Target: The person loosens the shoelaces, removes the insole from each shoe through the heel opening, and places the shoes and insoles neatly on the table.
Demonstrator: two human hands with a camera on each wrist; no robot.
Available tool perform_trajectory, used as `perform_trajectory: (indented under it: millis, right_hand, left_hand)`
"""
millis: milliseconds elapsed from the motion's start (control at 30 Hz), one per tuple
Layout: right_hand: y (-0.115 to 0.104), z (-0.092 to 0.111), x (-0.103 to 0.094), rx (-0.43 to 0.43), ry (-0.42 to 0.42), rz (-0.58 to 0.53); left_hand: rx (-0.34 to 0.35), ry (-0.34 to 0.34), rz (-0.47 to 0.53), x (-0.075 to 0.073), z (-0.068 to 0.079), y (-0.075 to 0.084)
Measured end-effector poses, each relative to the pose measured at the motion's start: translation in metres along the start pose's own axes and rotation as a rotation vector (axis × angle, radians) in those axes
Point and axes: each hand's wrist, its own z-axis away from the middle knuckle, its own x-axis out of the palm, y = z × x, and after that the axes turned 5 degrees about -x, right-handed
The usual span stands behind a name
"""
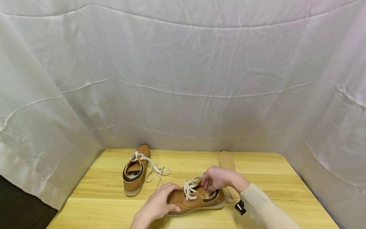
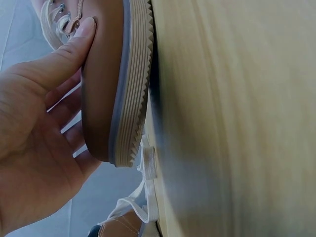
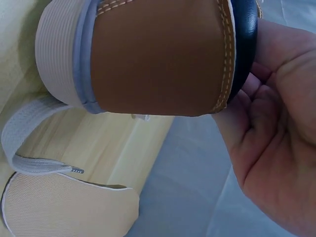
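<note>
A brown lace-up shoe with cream laces lies sideways on the table, toe to the left. My left hand grips its toe, with the thumb on the near side and fingers across the far side. In the left wrist view, the thumb presses the upper above the ribbed sole. My right hand bends down into the shoe's opening, fingers curled at the far side of the collar. From the right wrist, the heel hides those fingertips.
A second brown shoe stands at the left, its loose lace trailing right. Behind my right forearm lies a flat tan insole. A lace end loops out by the heel. Grey cloth hangs around the wooden table.
</note>
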Motion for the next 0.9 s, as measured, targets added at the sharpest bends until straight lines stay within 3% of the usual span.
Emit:
perform_trajectory:
  millis: [900]
  right_hand:
    - [0.0036, -0.0011, 0.0038, -0.099, 0.015, 0.135]
  left_hand:
    - [-0.011, 0.002, -0.004, -0.0005, 0.0011, 0.0015]
